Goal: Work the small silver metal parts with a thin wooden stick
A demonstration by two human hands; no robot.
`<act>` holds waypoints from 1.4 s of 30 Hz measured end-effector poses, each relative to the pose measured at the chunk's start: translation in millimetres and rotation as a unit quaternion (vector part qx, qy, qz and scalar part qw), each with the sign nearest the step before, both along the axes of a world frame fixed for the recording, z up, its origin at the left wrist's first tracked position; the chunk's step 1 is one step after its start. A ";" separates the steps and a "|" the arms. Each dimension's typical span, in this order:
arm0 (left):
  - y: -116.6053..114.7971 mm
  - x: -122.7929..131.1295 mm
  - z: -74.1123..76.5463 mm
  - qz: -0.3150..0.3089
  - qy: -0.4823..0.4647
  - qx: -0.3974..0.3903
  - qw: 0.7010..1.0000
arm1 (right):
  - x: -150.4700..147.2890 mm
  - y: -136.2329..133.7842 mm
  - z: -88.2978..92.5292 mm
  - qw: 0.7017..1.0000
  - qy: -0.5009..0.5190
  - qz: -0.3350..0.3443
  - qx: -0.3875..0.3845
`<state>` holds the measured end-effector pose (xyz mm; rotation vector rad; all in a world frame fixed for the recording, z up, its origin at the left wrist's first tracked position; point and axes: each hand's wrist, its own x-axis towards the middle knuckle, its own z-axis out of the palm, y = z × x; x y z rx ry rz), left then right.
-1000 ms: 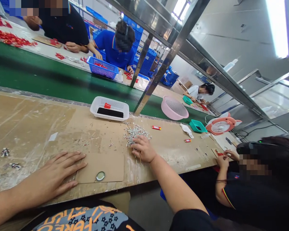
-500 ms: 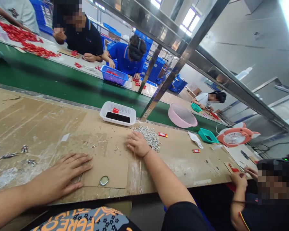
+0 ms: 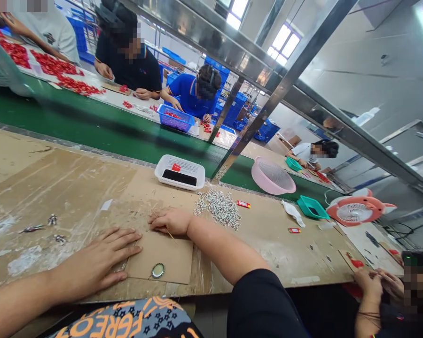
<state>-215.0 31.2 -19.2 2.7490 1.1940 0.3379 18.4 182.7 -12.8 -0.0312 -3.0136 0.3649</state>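
Note:
My left hand (image 3: 95,263) lies flat and open on the workbench, fingers spread onto the edge of a cardboard sheet (image 3: 162,256). My right hand (image 3: 171,220) rests palm down on the bench with its fingers curled under, to the left of a pile of small silver metal parts (image 3: 219,208). What the curled fingers hold, if anything, is hidden. A bottle cap (image 3: 158,270) lies on the cardboard sheet between my arms.
A white tray (image 3: 179,172) with a black and a red item sits behind the pile. A pink basket (image 3: 273,176), green tray (image 3: 312,208) and pink fan (image 3: 357,211) stand to the right. Other people work across the green conveyor (image 3: 91,129) and at my right.
My right hand has drawn back from the pile of metal parts toward the left, closer to my left hand. My left hand has stayed flat. The view has shifted rightward.

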 end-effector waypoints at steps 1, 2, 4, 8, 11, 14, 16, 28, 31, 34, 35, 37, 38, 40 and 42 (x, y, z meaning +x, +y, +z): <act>-0.1 0.0 -0.7 -0.003 0.004 -0.003 1.000 | 13.4 -0.9 -0.2 1.000 0.006 -0.010 0.008; -0.5 0.4 -1.4 -0.001 0.004 -0.006 1.000 | 27.4 -1.3 -0.7 0.999 0.013 -0.028 0.020; -2.1 2.8 -3.0 0.020 -0.015 -0.012 1.000 | 56.0 0.6 -2.3 0.995 0.024 -0.078 0.050; -2.6 11.5 -5.4 0.056 -0.058 -0.019 0.997 | 112.8 14.8 -1.9 0.975 0.053 -0.194 0.094; 4.6 17.3 -6.0 0.028 -0.034 0.000 0.999 | 151.5 22.0 5.1 0.951 0.084 -0.275 0.112; 13.6 21.8 -5.7 -0.013 0.003 0.016 1.000 | 166.7 16.1 10.7 0.933 0.110 -0.321 0.117; 16.9 24.3 -5.2 -0.027 0.003 0.018 0.999 | 154.5 7.7 9.9 0.941 0.108 -0.303 0.105; 18.9 31.4 -7.2 -0.030 0.007 0.028 0.999 | 83.3 9.7 -3.7 0.960 0.006 -0.248 0.133; 24.9 38.1 -9.1 -0.044 -0.001 0.025 0.999 | 139.5 20.9 3.3 0.932 0.031 -0.332 0.142; 33.4 50.5 -9.4 -0.059 -0.009 0.019 0.998 | 200.2 9.8 10.2 0.873 0.079 -0.452 0.163; 36.3 55.6 -8.9 -0.063 -0.013 0.015 0.998 | 216.7 0.8 10.5 0.854 0.095 -0.483 0.169; 42.0 66.0 -6.8 -0.074 -0.021 0.005 0.997 | 239.8 -19.8 6.9 0.840 0.109 -0.504 0.172; 44.6 71.2 -5.2 -0.081 -0.023 -0.001 0.996 | 246.1 -28.6 3.2 0.847 0.103 -0.494 0.167; 49.3 81.3 -1.2 -0.089 -0.020 -0.011 0.996 | 249.3 -37.2 -5.1 0.864 0.075 -0.474 0.150; 52.8 92.6 3.5 -0.088 -0.014 -0.017 0.996 | 245.1 -31.2 -11.4 0.868 0.047 -0.475 0.138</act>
